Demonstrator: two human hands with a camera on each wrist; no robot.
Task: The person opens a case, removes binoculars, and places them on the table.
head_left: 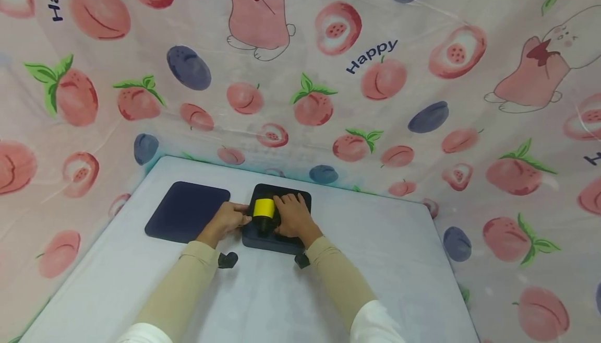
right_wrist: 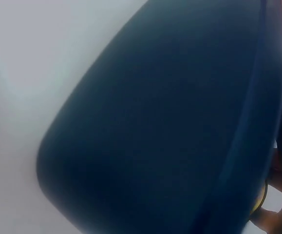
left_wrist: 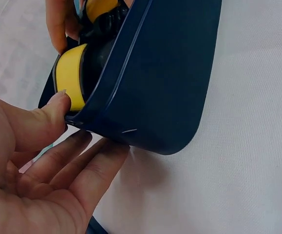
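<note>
A dark blue box (head_left: pixel 274 244) with rounded corners stands on the table, its top uncovered. Inside sits a yellow-and-black object (head_left: pixel 264 208), whose broad yellow band (left_wrist: pixel 70 73) and black parts show in the left wrist view; its kind is unclear. My left hand (head_left: pixel 229 219) holds the box at its left side, thumb at the rim by the yellow band and fingers against the outer wall. Over the box's right part, my right hand (head_left: pixel 293 215) grips the yellow-and-black object. In the right wrist view the box wall (right_wrist: pixel 155 122) hides most of that hand.
A flat dark blue lid-like panel (head_left: pixel 183 211) lies left of the box. White cloth covers the table (head_left: pixel 375 259), and fruit-patterned sheets (head_left: pixel 281 103) rise behind it and at both sides. Small black wrist cameras (head_left: pixel 228 260) sit under the forearms.
</note>
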